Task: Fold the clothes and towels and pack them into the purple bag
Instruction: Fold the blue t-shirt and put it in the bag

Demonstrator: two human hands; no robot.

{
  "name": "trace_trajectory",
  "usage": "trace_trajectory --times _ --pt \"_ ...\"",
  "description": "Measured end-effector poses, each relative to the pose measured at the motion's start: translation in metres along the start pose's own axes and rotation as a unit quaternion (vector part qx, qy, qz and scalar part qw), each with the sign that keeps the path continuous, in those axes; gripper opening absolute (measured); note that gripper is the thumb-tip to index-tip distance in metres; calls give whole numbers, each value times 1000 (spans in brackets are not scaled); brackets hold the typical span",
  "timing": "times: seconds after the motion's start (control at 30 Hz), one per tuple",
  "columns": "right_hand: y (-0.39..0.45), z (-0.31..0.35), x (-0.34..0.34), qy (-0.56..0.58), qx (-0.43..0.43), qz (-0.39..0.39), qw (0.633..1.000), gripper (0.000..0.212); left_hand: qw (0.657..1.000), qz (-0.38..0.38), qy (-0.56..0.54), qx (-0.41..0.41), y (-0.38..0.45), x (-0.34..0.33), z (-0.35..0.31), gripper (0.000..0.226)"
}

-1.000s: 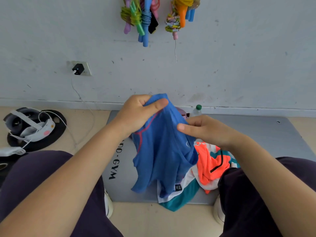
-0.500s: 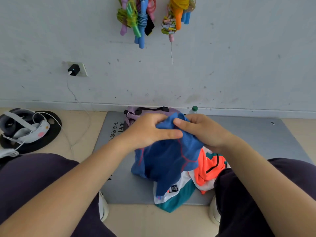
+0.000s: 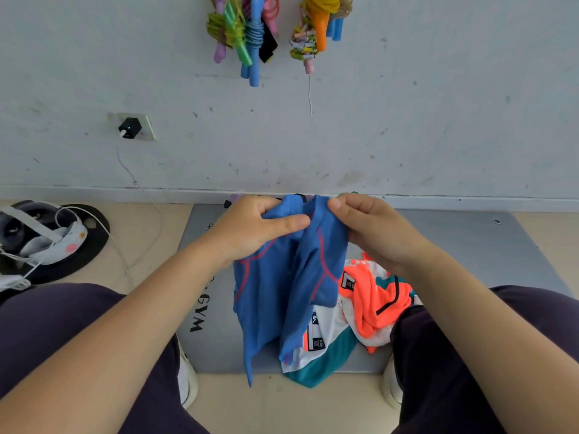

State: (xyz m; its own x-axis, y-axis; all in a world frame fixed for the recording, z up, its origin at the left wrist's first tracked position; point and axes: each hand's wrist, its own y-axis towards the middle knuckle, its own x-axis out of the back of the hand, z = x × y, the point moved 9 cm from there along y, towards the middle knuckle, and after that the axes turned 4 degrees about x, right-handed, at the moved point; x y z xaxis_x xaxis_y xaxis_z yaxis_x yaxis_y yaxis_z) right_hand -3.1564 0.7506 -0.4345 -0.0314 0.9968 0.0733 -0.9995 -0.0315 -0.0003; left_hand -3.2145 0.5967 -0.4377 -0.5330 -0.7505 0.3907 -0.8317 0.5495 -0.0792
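A headset (image 3: 40, 236) lies on the floor at the far left, cut off by the frame edge. The grey mat (image 3: 463, 242) carries lettering that is partly covered by the left forearm; only "GYM" reads clearly. The purple bag (image 3: 234, 198) is almost wholly hidden behind the hands; only a small purple edge shows at the far end of the mat, against the wall. The left hand (image 3: 250, 227) is closed on the top edge of the blue garment (image 3: 282, 286), thumb pressed across the cloth. The garment hangs from both hands above the mat, bunched, so its shape is hard to make out. The right hand (image 3: 372, 230) pinches the same top edge just beside the left hand. Beneath and to the right of the garment lies a pile of orange, white and teal clothes (image 3: 372, 302), partly covered by the blue cloth and the right knee.
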Motion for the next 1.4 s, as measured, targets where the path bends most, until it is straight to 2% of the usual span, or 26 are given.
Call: trace_trajectory --times 0.07,0.1,0.23,0.33,0.47,0.67,1.0,1.1,1.3,1.4 --pt "2 2 10 -33 14 -27 999 33 999 -23 -18 18 3 12 6 51" --pt "3 4 18 -62 26 -46 997 29 999 -42 -19 23 5 20 10 55" --pt "7 9 54 -220 58 -137 964 21 990 -136 -14 40 12 60 34 36" --pt "5 12 76 -315 64 -193 927 19 976 -207 62 37 8 88 47 43" --pt "3 28 92 -343 78 -230 907 24 953 -253 167 7 -5 111 36 54" --pt "-4 89 99 -319 134 -255 903 26 957 -276 78 -42 -23 137 -5 47" --pt "-45 117 74 -227 137 -255 930 20 919 -354 122 -121 -81 137 -60 45" --pt "-61 133 70 -245 169 -280 913 21 903 -380 139 -144 -100 140 -76 47" --pt "-83 207 66 -286 308 -329 846 19 845 -451 175 -228 -131 161 -139 48" --pt "-72 236 68 -297 338 -343 824 18 820 -479 189 -251 -125 173 -165 48"
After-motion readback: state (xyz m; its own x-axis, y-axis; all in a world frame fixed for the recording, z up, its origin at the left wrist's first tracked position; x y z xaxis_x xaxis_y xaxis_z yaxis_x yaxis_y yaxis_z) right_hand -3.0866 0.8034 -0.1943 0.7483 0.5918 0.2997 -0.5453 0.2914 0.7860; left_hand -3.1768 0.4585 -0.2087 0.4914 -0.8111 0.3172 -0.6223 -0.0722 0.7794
